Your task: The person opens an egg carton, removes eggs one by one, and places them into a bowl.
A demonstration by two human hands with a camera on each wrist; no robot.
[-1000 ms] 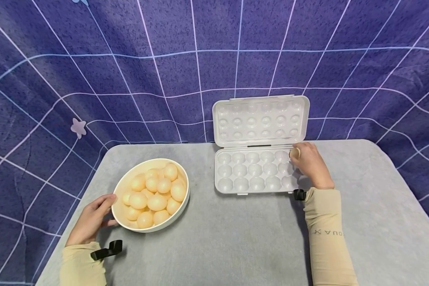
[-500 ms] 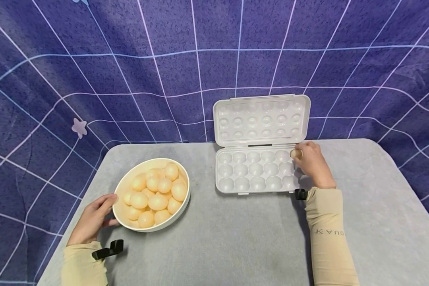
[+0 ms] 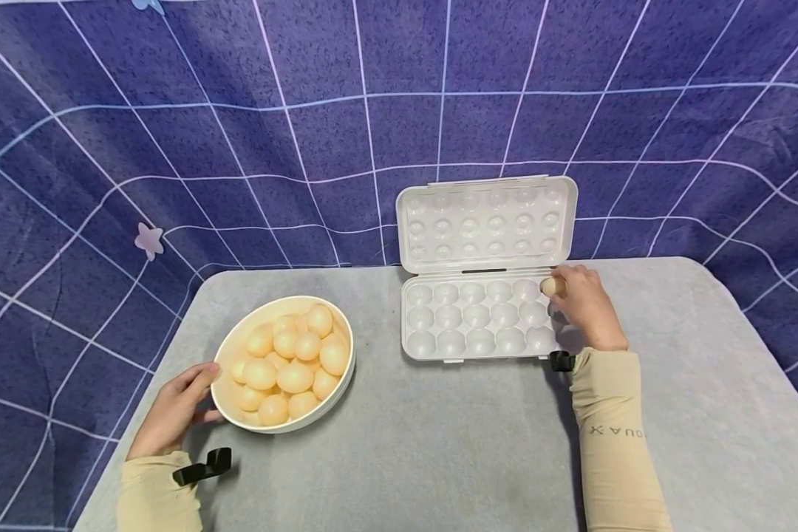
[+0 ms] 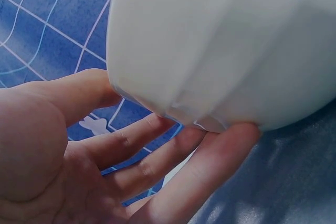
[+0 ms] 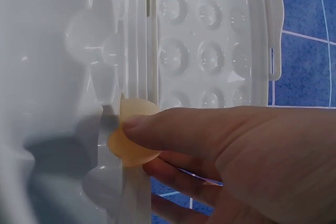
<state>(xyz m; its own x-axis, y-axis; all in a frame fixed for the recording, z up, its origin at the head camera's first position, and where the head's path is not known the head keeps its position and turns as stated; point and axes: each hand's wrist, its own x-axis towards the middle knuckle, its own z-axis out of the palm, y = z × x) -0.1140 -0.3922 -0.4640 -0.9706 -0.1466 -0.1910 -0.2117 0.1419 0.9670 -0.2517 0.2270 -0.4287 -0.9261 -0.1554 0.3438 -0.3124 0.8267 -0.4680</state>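
In the head view my left hand [image 3: 173, 406] holds the left side of a white bowl [image 3: 222, 380], thumb at the rim and the other fingers lower on its outer wall. The left wrist view shows those fingertips against the ribbed bowl [image 4: 210, 40]. Pale orange eggs [image 3: 295, 377] fill the bowl. My right hand [image 3: 585, 303] pinches one egg [image 5: 136, 150] between thumb and fingers, at the back right corner cell of a white egg box [image 3: 476, 317]. The box's other visible cells hold nothing. My right hand hides part of its right column.
The egg box's lid [image 3: 485, 225] stands open at the back, dimpled side toward me. Both stand on a grey tabletop [image 3: 412, 451]. Behind and to the sides hangs a blue cloth [image 3: 306, 140] with a light grid pattern. A black strap [image 3: 202, 467] sits on the left wrist.
The right hand stays at the back right corner cell with the egg, shifting only slightly. The left hand and bowl look practically unchanged.
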